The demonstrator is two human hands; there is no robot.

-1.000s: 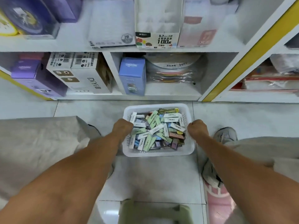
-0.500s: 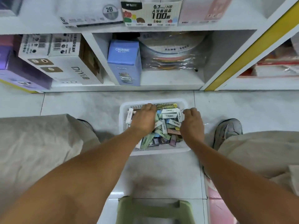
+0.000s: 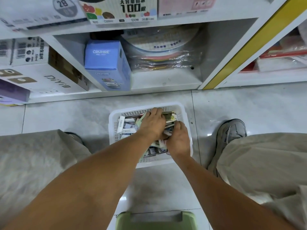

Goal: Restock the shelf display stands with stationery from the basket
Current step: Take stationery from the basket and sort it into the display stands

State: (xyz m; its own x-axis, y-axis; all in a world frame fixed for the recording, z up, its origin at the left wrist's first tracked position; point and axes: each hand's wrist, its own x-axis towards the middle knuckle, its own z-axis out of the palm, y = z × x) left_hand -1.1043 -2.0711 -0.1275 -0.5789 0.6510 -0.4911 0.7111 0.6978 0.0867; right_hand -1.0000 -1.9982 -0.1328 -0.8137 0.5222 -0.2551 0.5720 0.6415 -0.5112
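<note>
1. Head view: right hand (image 3: 178, 141) reaches into the basket (image 3: 186, 117), fingers curled down into the stationery (image 3: 127, 126); grip hidden.
2. Left hand (image 3: 152, 124) lies on the pile, fingers together, bent over it.
3. Behind stands the shelf (image 3: 149, 87).

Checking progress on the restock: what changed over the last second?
Both hands left the basket rims and went inside: left hand and right hand now meet over the small stationery boxes, seemingly gathering them. Basket still on the floor; nothing lifted out.
</note>
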